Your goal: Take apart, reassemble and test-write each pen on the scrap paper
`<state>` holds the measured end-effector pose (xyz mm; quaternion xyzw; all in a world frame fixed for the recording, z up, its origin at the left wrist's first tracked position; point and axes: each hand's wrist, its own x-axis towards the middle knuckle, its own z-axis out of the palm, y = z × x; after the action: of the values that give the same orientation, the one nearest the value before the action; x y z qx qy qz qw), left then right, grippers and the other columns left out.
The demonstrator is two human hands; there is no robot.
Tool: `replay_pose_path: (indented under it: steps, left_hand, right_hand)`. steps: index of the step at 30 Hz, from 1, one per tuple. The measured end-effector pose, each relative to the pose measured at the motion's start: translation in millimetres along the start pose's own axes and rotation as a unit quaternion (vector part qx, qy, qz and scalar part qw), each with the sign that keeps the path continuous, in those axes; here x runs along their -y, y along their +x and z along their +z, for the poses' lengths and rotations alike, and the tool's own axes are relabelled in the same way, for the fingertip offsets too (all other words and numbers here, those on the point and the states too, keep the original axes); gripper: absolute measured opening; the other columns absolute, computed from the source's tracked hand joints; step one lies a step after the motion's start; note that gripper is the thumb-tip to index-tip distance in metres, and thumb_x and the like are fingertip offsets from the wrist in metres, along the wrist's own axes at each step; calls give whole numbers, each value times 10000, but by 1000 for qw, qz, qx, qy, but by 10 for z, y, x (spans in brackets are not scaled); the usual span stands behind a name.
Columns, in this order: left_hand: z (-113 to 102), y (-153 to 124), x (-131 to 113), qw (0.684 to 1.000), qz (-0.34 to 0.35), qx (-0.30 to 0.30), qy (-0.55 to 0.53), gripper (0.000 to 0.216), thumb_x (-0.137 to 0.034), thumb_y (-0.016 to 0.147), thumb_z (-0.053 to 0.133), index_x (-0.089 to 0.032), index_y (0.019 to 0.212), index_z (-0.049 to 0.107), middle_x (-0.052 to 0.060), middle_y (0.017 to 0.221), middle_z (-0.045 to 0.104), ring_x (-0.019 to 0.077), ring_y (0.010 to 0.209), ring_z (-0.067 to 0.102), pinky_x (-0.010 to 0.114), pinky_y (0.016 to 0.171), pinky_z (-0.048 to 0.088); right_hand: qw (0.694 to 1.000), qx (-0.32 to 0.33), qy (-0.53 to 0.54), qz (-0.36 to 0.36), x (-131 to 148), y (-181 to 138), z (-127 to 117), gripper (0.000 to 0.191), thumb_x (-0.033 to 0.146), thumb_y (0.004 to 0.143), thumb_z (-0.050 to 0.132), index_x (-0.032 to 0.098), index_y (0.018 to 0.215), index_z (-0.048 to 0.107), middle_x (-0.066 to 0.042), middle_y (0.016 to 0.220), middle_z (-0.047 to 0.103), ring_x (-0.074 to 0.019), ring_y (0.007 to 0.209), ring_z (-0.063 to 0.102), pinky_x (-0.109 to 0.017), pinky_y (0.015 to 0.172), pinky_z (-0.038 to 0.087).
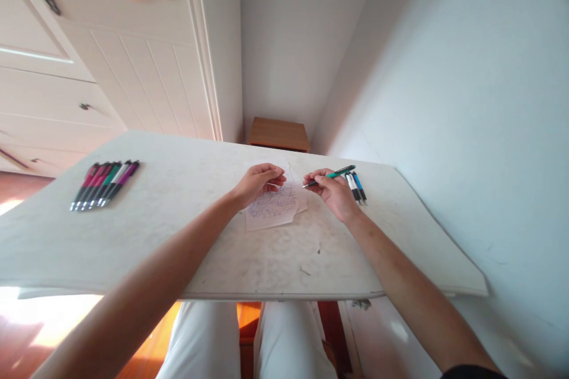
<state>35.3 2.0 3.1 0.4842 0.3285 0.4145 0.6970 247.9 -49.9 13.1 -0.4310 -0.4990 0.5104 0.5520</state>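
My right hand (pixel 331 190) is closed around a green and black pen (pixel 342 171), whose metal tip points left above the paper's right side. My left hand (pixel 261 180) hovers over the paper's upper left, fingers loosely curled and a little apart, with nothing visible in them. Between and below both hands lie sheets of paper (pixel 270 216), the top one densely covered in blue scribbles. Just beyond my right hand, a few pens (pixel 357 188) with white and blue barrels lie side by side, partly hidden by that hand.
On the left of the white table (pixel 200 249), several pens (pixel 105 185) in pink, green, white and purple lie in a neat row. A wooden cabinet (pixel 279 133) stands behind the far edge. White cupboards rise at left, and a wall borders the right side.
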Motion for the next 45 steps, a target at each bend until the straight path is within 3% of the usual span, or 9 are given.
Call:
replay_pose_path:
  steps: [5,10,13,17,22,25,33,38,45]
  left_hand:
    - [-32,-2,-46,999,30,-36,15,302,-395,670,774,-146,801,665,59,806,680,136,716,611,236,604,434]
    - [-119,26,-109,985,80,-134,73,244,-376,703,704,-152,787,656,51,755,673,140,665,597,237,577,423]
    - [-205,50,-100,946,167,-185,208,159,-316,748,633,-164,786,658,43,724,668,160,679,598,263,629,439]
    - [-326,80,-34,865,247,-150,411,144,-257,813,552,-191,815,680,66,855,690,199,787,606,310,761,451]
    - [-403,75,12,744,196,-160,618,282,-262,848,521,-172,1070,669,129,1177,635,298,1112,549,440,980,400]
    - [-414,46,1,709,148,-181,665,411,-378,883,521,-155,1217,609,153,1356,546,332,1260,465,487,1017,371]
    - [-413,13,-29,682,95,-144,711,500,-482,901,491,-150,1264,582,151,1336,582,326,1341,403,499,1050,326]
    - [-427,30,-28,684,110,-150,705,473,-493,899,478,-168,1212,621,133,1295,611,327,1245,487,486,1002,365]
    - [-412,29,-35,690,107,-144,701,427,-466,911,457,-191,1181,639,114,1301,612,327,1236,491,493,992,361]
  right_hand:
    - [996,-28,73,42,25,7,-9,541,354,672,814,253,1058,449,-13,968,690,-188,782,715,-355,745,609]
    - [997,-40,60,35,11,10,-29,652,328,634,856,274,1100,403,-15,1026,680,-182,739,719,-347,683,629]
    - [996,-63,59,21,-9,5,-36,885,301,654,845,337,1330,275,-2,1046,682,-170,717,719,-348,683,632]
    - [996,-71,59,14,-29,4,-45,1080,286,658,841,360,1454,115,15,957,704,-181,686,722,-338,634,631]
    - [999,-31,35,28,1,-8,-50,1024,301,654,846,353,1452,205,12,893,717,-202,634,723,-322,552,614]
    - [998,-6,-6,54,31,-26,-50,1042,301,663,842,343,1489,210,-1,887,721,-187,587,708,-280,487,584]
    - [986,7,-161,35,-106,27,-88,795,405,707,781,159,1403,487,18,732,652,-70,422,503,-185,353,349]
    - [934,28,-351,-68,-194,16,-105,492,377,799,691,134,1226,664,0,742,630,-87,584,515,-212,558,413]
    - [877,79,-454,-139,-133,-35,-74,389,320,856,639,156,1206,683,-68,901,693,-122,668,533,-250,686,437]
